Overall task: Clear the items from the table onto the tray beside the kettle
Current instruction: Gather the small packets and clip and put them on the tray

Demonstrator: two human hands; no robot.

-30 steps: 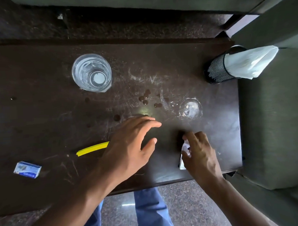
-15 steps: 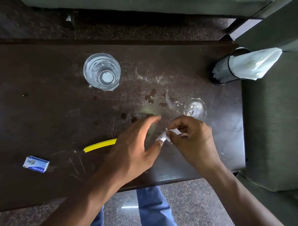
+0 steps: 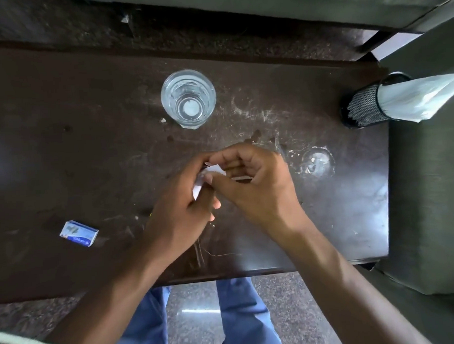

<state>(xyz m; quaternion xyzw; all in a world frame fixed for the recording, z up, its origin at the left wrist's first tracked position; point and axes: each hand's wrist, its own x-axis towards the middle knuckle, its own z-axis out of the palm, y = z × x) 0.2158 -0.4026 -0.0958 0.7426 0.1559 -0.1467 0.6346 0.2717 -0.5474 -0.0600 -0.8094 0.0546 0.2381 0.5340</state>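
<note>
Evidently light and limp, the scrap of white paper [image 3: 207,181] was pinched between the fingers of the left hand [image 3: 181,213] and those of the right hand [image 3: 257,183], both curled closed on it just above the tabletop [image 3: 63,153]; it would likely crush rather than slip, so any edge would serve as a hold. Beyond the fingertips stood a glass of water [image 3: 188,98], probably heavy and spillable, best gripped round its wall, while a small box [image 3: 79,233] lay well off to the left.

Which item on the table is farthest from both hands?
The black mesh holder stuffed with white napkins, at the far right corner; the clear glass tumbler and small blue-white box sit closer.
</note>
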